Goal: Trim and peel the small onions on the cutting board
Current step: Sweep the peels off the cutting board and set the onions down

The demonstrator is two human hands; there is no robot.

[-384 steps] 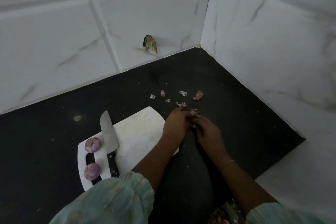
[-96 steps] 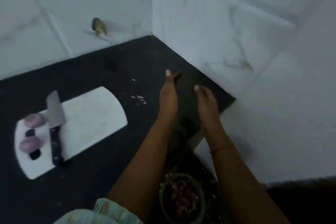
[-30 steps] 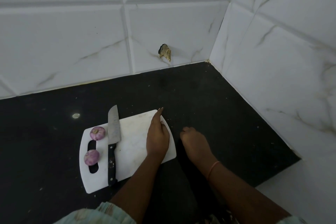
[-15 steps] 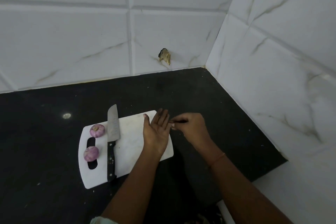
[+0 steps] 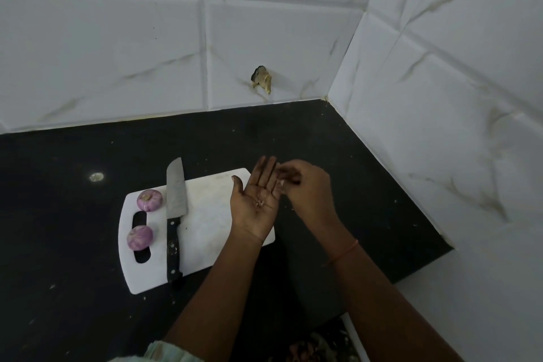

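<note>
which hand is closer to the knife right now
Left. The left hand is palm up over the board's right end, right of the knife; the right hand is farther right, off the board.

A black countertop (image 5: 73, 244) meets white marble-look wall tiles (image 5: 102, 53), where a brownish broken spot (image 5: 261, 79) shows.

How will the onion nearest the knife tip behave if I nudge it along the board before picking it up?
The far onion looks round, so it will probably roll rather than slide, perhaps toward the knife lying close beside it. Its purple skin seems dry and papery, so it may slip or flake under a pinch. It sits on the cutting board just above the handle slot, where it might catch.
</note>
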